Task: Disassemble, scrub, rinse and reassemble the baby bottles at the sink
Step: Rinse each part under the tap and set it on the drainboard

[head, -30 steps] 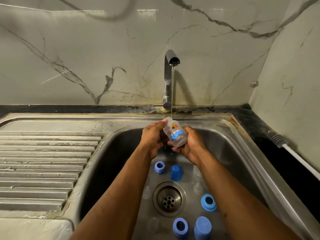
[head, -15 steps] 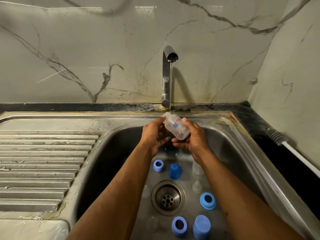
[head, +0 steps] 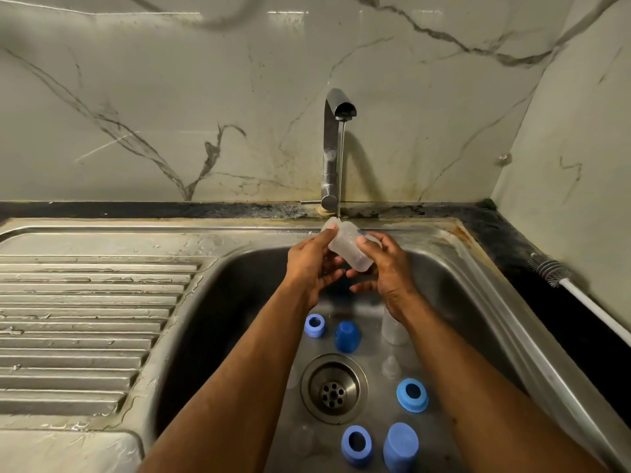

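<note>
Rotated since the earlier frame – the printed label that faced the camera on the clear bottle (head: 348,247) is now mostly turned away, only a sliver showing by the right thumb. Left hand (head: 312,264) grasps the bottle's upper end, right hand (head: 386,268) grips its lower body. It sits tilted over the sink (head: 478,268), mouth under the tap (head: 336,148) stream. Blue rings and caps lie on the basin floor – brush (head: 553,271) on the right counter.

Drainboard (head: 95,302) open, 5 blue parts (head: 346,336) crowd drain (head: 334,389)
</note>
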